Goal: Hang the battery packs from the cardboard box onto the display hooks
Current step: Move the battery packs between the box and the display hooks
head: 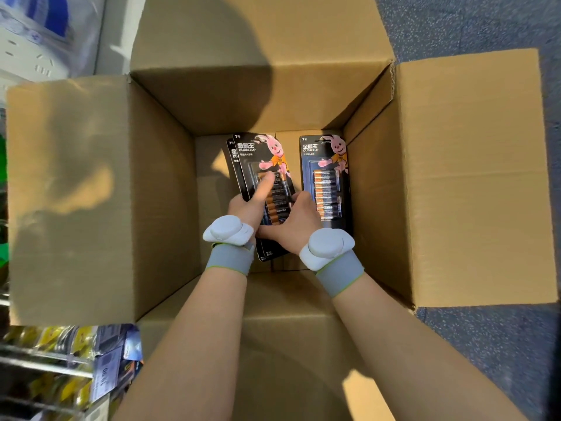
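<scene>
An open cardboard box fills the view, and both my arms reach down into it. Inside, a small stack of black battery packs with a pink rabbit print sits tilted at the left of the box floor. My left hand grips the stack's left edge, its thumb lying across the top pack's batteries. My right hand holds the stack's lower right edge with curled fingers. One more battery pack lies flat to the right, touched by neither hand. No display hooks are clearly visible.
The box's flaps stand open on all sides, over blue speckled floor at the right. A store shelf with yellow packaged goods and a price tag shows at bottom left. White packaging lies at top left.
</scene>
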Demonstrator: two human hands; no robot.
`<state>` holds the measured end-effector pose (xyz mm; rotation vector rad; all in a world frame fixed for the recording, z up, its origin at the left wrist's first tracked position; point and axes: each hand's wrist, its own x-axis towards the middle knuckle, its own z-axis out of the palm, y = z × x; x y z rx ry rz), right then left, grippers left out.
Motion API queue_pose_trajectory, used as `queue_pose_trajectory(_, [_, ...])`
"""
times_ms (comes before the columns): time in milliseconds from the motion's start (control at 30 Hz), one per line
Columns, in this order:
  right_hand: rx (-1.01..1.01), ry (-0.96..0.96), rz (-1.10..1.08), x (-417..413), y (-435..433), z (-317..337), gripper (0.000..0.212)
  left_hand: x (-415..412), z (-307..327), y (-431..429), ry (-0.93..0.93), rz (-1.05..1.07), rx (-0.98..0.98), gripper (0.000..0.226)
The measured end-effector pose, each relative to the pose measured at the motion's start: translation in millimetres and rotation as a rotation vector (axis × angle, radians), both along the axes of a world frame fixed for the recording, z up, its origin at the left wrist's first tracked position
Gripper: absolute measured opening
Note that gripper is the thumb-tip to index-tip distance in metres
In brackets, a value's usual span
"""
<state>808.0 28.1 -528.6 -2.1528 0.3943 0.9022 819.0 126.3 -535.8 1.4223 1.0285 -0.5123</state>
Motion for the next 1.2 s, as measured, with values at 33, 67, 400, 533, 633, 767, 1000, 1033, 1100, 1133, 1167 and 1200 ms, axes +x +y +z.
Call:
queue_pose_trajectory(33, [0.003,-0.012,0.006,0,0,0,0.089,-1,0,0,-0.027,0.034,-0.039,0.024])
queue_pose_trajectory(67, [0.006,-0.024,0.012,0,1,0,0.089,-1,-1,-1,-0.05,0.052,-0.056,0.019])
queue_pose_trajectory(400, [0.165,0.057,-0.306,11,-18,-12,0.05,3,-9,5,-0.075,0.144,-0.028,0.015])
queue_pose_trajectory(533, [-0.215,0.044,-0.312,26,-26,-26,0.042,0,-12,8,-0.048,0.1,-0.014,0.017])
queue_pose_trajectory(633, [-0.39,0.041,-0.286,29,-28,-40,0.054,-1,-14,8,-0.037,0.12,-0.035,0.024])
queue_pose_trajectory(767, [-0.516,0.067,-0.215,27,-26,-59,0.085,0,-17,10,-0.022,0.116,-0.04,0.029])
queue_pose_trajectory(1000, [-0.627,0.135,-0.117,22,-21,-72,0.098,-1,-24,15,-0.013,0.086,-0.019,0.026])
queue_pose_trajectory(1033, [-0.643,0.119,-0.115,21,-20,-73,0.097,-1,-26,16,-0.007,0.083,-0.018,0.025])
queue_pose_trajectory(1100, [-0.664,0.096,-0.132,20,-18,-74,0.093,-2,-29,18,-0.001,0.083,-0.008,0.023])
queue_pose_trajectory(1133, [-0.669,0.087,-0.145,20,-18,-75,0.09,-2,-30,20,0.002,0.084,-0.003,0.021])
queue_pose_trajectory(1167, [-0.672,0.08,-0.153,20,-17,-75,0.088,-2,-31,20,0.003,0.088,-0.004,0.019])
queue_pose_trajectory(1200, [-0.671,0.078,-0.155,20,-15,-76,0.087,-3,-31,21,0.006,0.089,-0.008,0.017])
